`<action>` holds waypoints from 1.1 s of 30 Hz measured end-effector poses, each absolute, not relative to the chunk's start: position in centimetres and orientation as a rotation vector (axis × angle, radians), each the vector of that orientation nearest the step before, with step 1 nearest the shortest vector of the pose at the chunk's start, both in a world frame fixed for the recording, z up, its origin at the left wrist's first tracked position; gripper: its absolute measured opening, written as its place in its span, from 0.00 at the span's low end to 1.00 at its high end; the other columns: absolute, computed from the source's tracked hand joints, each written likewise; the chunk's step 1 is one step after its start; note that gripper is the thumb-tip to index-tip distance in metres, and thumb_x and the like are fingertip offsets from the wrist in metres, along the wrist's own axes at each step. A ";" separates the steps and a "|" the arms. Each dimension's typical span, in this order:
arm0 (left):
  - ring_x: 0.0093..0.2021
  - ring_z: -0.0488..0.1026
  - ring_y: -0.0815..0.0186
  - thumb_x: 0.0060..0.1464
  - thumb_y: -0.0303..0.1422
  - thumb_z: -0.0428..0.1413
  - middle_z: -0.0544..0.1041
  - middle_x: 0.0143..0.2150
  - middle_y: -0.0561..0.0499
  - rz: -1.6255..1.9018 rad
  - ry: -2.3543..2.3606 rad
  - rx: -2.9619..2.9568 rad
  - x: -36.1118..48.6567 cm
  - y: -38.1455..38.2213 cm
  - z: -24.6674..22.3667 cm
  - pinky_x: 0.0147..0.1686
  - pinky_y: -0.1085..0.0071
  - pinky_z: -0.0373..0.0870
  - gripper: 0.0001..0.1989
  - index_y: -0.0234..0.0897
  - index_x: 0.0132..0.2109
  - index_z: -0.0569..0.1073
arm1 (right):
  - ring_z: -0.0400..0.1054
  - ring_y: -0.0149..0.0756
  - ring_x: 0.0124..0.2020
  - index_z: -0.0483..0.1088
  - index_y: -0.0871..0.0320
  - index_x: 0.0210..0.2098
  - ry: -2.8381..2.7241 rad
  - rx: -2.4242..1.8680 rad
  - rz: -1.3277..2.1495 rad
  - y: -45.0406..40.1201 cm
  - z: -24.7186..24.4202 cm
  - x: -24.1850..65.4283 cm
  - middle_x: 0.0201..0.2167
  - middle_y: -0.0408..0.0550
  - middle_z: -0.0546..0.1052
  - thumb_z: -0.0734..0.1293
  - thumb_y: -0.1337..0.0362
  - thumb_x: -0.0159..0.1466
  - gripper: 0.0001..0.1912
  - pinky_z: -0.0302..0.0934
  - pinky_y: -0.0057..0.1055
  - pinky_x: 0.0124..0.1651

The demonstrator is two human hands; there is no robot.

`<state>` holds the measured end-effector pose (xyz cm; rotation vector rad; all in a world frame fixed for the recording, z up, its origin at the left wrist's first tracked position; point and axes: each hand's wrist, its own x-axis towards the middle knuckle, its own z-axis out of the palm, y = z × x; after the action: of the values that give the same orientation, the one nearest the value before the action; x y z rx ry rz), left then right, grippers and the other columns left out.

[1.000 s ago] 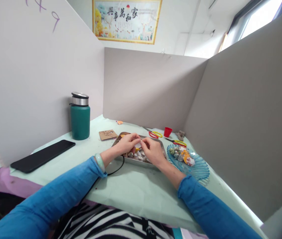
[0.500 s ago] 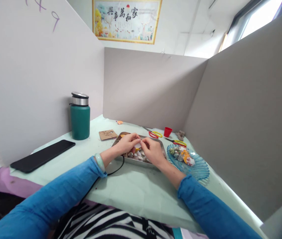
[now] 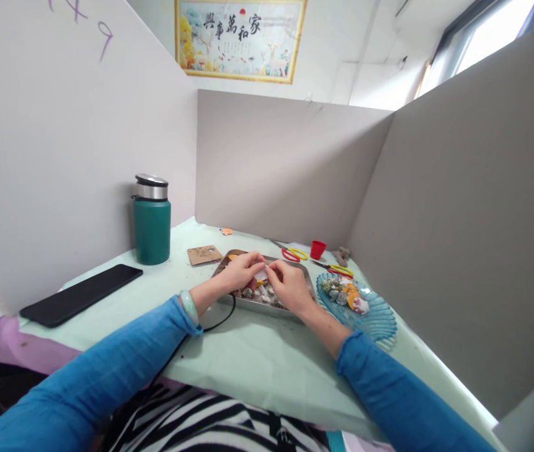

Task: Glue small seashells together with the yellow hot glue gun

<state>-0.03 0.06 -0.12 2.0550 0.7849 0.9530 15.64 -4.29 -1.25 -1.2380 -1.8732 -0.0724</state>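
Over a metal tray (image 3: 267, 307) of small mixed pieces, my two hands meet with fingertips close together. My left hand (image 3: 244, 271) is closed, thumb and fingers pinched on a small white piece (image 3: 261, 275), too small to name. From the other side my right hand (image 3: 288, 284) pinches at the same piece's edge; what lies between its fingertips is mostly hidden. Inside the tray, whitish and yellow bits (image 3: 267, 294) show beneath the hands. To the right stands a blue glass plate (image 3: 379, 317) with several small orange, white and green decorations (image 3: 349, 292).
A green bottle (image 3: 152, 229) and a black phone-like slab (image 3: 83, 294) are at the left. A brown card (image 3: 204, 254) lies behind the tray. Scissors (image 3: 293, 254), another pair of scissors (image 3: 337, 270) and a red cup (image 3: 317, 250) sit at the back. Grey panels (image 3: 290, 169) enclose the table.
Almost nothing differs. Both hands stay over the tray, and the white piece between them shows slightly more than before.
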 end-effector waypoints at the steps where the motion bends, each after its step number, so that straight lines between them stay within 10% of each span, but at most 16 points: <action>1: 0.16 0.67 0.73 0.54 0.41 0.48 0.68 0.24 0.55 0.949 0.786 2.055 0.0 0.1 -0.1 0.15 0.78 0.61 0.13 0.34 0.37 0.64 | 0.62 0.29 0.23 0.69 0.58 0.30 -1.875 -1.237 -0.072 -4.3 -1.2 15.6 0.22 0.43 0.72 0.57 0.59 0.63 0.13 0.50 0.24 0.27; 33: 0.16 0.67 0.72 0.53 0.42 0.48 0.69 0.24 0.54 0.927 0.814 2.096 -0.1 -0.1 0.1 0.14 0.78 0.60 0.14 0.34 0.37 0.65 | 0.62 0.29 0.24 0.69 0.57 0.30 -1.900 -1.278 -0.071 -4.3 -1.3 15.6 0.23 0.43 0.73 0.58 0.59 0.62 0.12 0.49 0.24 0.27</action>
<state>-0.07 -0.11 0.05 2.0964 0.8137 0.9266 15.57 -4.27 -1.26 -1.2783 -1.8996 -0.0715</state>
